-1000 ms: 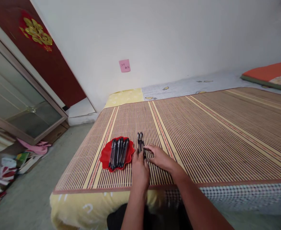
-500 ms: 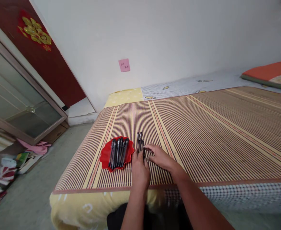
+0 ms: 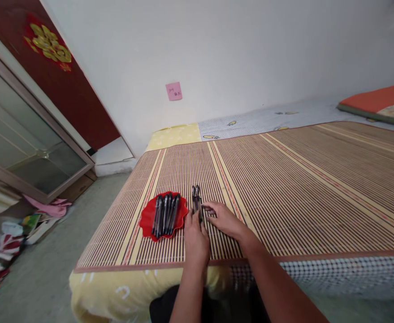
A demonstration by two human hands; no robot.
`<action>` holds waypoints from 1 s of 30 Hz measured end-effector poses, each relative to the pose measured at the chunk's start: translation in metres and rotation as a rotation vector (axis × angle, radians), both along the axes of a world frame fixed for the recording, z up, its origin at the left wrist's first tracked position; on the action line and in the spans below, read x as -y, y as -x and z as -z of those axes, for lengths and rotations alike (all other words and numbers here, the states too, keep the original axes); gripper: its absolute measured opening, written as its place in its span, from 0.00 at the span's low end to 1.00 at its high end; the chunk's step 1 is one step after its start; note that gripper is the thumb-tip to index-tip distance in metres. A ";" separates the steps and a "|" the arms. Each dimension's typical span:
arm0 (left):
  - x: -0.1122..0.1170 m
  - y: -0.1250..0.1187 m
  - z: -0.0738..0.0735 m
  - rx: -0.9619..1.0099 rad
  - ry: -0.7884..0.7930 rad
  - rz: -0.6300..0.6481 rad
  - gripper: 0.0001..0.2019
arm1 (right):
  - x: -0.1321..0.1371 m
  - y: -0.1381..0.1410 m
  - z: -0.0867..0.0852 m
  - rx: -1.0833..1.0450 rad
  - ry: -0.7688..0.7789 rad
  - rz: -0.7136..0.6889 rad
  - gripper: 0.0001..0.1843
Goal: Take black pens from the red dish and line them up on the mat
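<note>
Two or three dark pens (image 3: 197, 194) lie side by side on the striped mat (image 3: 257, 197), caps pointing away from me. My left hand (image 3: 197, 237) is closed around their near ends, covering them with its fingers. Just right of these pens is my right hand (image 3: 222, 218), its fingers bent and apart from the thumb, with nothing visible in it. To the left, a red scalloped plate (image 3: 145, 222) holds several similar black pens (image 3: 166, 215), lined up lengthwise.
The mat covers a bed with a yellow sheet (image 3: 123, 287) hanging over its front edge. An orange-topped folded quilt (image 3: 378, 99) lies at the far right. A pink note (image 3: 174, 91) is stuck on the wall. Clothes and other items (image 3: 15, 242) lie at the floor's left.
My right hand has drawn back slightly to the right from the pens, leaving a small gap. The left hand and the plate look the same.
</note>
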State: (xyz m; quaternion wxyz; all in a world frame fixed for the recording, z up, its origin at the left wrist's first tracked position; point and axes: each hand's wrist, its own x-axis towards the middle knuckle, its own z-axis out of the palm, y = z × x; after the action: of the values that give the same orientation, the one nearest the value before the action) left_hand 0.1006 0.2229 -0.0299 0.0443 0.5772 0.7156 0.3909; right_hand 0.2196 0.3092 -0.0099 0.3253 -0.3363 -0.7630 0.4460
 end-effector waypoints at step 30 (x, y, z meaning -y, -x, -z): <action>0.008 0.072 -0.043 -0.130 -0.167 -0.329 0.07 | -0.010 -0.007 -0.006 0.039 -0.008 0.326 0.17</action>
State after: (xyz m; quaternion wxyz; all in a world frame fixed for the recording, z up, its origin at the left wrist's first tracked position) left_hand 0.0288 0.2151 0.0131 -0.1146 0.4780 0.7668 0.4129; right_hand 0.2266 0.3189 -0.0043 0.3799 -0.4632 -0.7061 0.3776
